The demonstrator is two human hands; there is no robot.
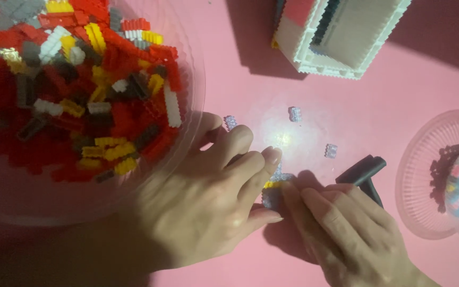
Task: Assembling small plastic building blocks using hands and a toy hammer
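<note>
Worktop (378,101), pink, carries a big bowl (187,143) of bricks beside the left hand (208,204). Both hands pinch a small brick piece (273,190) between their fingertips; the right hand (346,223) lies over a dark tool (362,170).

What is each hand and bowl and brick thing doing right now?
left hand: flat on the table, fingers touching the small brick piece
right hand: fingertips on the same piece
big clear bowl: full of loose bricks
small clear bowl: partly filled
white brick box: built, open on top
loose pale bricks: scattered
</note>
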